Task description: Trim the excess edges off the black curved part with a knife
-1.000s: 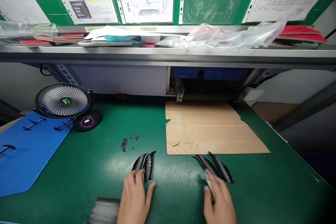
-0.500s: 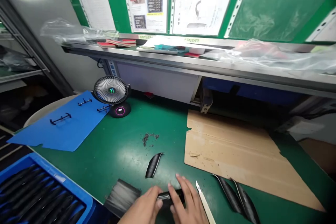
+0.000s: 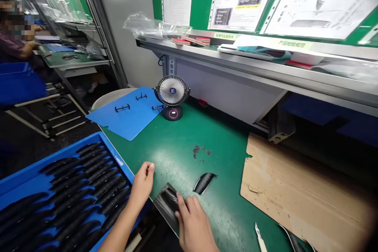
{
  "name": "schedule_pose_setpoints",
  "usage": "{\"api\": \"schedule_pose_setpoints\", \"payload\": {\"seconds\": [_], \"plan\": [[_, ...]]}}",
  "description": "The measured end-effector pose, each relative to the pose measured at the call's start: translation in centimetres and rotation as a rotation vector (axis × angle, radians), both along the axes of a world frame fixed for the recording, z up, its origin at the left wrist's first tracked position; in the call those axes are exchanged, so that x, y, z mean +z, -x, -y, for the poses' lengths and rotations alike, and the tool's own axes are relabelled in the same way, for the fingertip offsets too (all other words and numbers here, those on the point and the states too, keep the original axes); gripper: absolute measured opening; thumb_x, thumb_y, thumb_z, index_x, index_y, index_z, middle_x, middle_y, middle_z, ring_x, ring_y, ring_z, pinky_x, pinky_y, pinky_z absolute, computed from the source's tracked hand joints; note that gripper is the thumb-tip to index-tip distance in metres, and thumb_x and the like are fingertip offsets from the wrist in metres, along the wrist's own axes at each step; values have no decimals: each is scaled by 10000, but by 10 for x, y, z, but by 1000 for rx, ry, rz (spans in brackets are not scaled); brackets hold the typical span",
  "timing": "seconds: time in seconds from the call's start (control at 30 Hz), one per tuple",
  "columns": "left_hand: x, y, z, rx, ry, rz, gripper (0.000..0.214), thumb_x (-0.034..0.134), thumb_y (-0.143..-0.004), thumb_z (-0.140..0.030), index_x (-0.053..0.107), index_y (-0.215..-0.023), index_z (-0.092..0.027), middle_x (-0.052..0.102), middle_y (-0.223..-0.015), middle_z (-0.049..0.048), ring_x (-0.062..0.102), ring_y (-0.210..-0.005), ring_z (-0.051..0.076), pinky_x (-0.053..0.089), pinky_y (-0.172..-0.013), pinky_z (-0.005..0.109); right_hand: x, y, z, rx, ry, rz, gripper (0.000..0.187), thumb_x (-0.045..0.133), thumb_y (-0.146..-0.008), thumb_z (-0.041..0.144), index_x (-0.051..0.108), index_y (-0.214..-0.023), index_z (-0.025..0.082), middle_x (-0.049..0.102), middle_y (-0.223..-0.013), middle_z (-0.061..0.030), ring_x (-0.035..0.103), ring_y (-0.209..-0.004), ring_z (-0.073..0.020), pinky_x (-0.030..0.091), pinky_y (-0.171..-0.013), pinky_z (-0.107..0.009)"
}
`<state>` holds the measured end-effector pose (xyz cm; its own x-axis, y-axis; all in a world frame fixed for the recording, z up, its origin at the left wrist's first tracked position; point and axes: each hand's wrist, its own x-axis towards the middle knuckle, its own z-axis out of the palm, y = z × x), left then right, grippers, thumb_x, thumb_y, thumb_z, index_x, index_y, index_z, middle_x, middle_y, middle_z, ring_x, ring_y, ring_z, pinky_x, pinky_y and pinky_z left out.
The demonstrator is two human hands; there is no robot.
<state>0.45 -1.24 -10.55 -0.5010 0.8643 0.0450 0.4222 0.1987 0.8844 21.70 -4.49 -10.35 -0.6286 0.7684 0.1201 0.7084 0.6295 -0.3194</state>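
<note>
My left hand (image 3: 142, 182) hovers at the table's front edge beside the blue tray (image 3: 121, 163). Its fingers are loosely curled and nothing shows in them. My right hand (image 3: 193, 224) lies with its fingers on a dark streaked pad (image 3: 165, 204) at the table's front edge. What is under the fingers is hidden. One black curved trim piece (image 3: 203, 182) lies on the green table (image 3: 224, 153), just beyond the pad. A small knife (image 3: 260, 239) lies to the right of my right hand, and more black pieces (image 3: 295, 241) sit at the bottom right.
The blue tray holds several black curved pieces in rows. A small desk fan (image 3: 172, 96) and a blue sheet (image 3: 130, 112) are at the back left. A cardboard sheet (image 3: 298, 193) lies at the right, dark debris (image 3: 201, 151) mid-table. Another person works at a far bench (image 3: 14, 43).
My view has swung left, bringing the blue tray into sight. My left hand has left the pad and moved left toward the tray. My right hand stays on the pad.
</note>
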Motion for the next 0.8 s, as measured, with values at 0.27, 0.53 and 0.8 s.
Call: {"api": "schedule_pose_setpoints", "payload": {"seconds": [0.27, 0.53, 0.8], "plan": [[-31, -11, -8, 352, -154, 83, 360, 384, -949, -481, 532, -835, -174, 456, -662, -31, 457, -586, 136, 378, -588, 286, -31, -13, 19, 3, -376, 111, 549, 449, -771, -23, 527, -1279, 170, 590, -814, -80, 572, -748, -253, 537, -604, -321], [-31, -10, -5, 388, -196, 128, 337, 395, -949, -466, 526, -830, -179, 436, -639, -39, 443, -574, 131, 368, -563, 272, -22, -9, 21, -46, -336, 132, 448, 477, -827, 29, 557, -1245, 169, 577, -798, -87, 572, -726, -250, 538, -601, -331], [-34, -11, -6, 385, -176, 29, 354, 416, -940, -467, 552, -798, -173, 431, -608, -45, 433, -542, 130, 360, -561, 279, -6, -12, 3, -64, -28, 147, 462, 483, -888, 144, 448, -1348, 169, 572, -882, -97, 570, -808, -273, 555, -573, -319]]}}
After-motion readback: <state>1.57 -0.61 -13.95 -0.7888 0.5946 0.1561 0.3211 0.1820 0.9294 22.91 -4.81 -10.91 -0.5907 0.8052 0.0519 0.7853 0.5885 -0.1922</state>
